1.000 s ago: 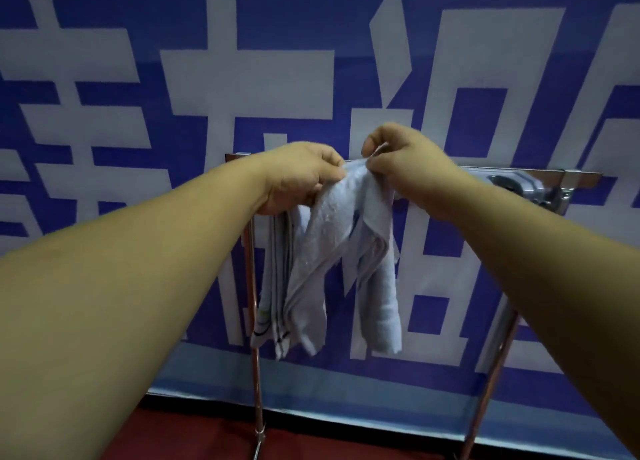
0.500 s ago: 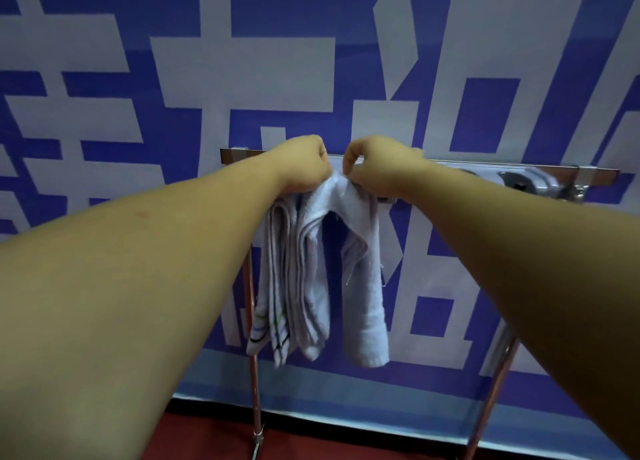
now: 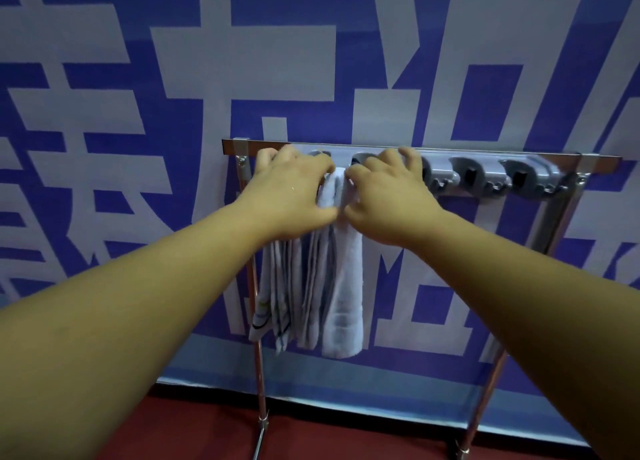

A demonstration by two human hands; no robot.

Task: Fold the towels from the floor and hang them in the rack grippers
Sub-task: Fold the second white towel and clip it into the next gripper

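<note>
The white terry towel (image 3: 343,286) hangs folded into a long, narrow bundle, its bunched top up against the row of grey plastic grippers (image 3: 481,177) on the copper-and-steel rack (image 3: 485,150). Its lower end falls straight and thick, well above the dark red floor (image 3: 346,439). Your left hand (image 3: 294,196) and right hand (image 3: 384,200) grasp that bunched top from either side, thumb and forefinger of each curled against the cloth. Your other fingers are spread over the gripper row.

Just left of it, touching it, hangs a thinner pale towel with dark stripes near the hem (image 3: 273,303). Its top is hidden behind your left hand.

I see no label on either towel. The blue banner (image 3: 242,78) behind carries huge pale characters, cropped too much to read.

The rack's left upright stands right beside the striped towel, so that side is tight. To the right of your right hand three grippers show dark open sockets, and the rail runs on to the right upright. Below the towels there is open space between the two legs.
</note>
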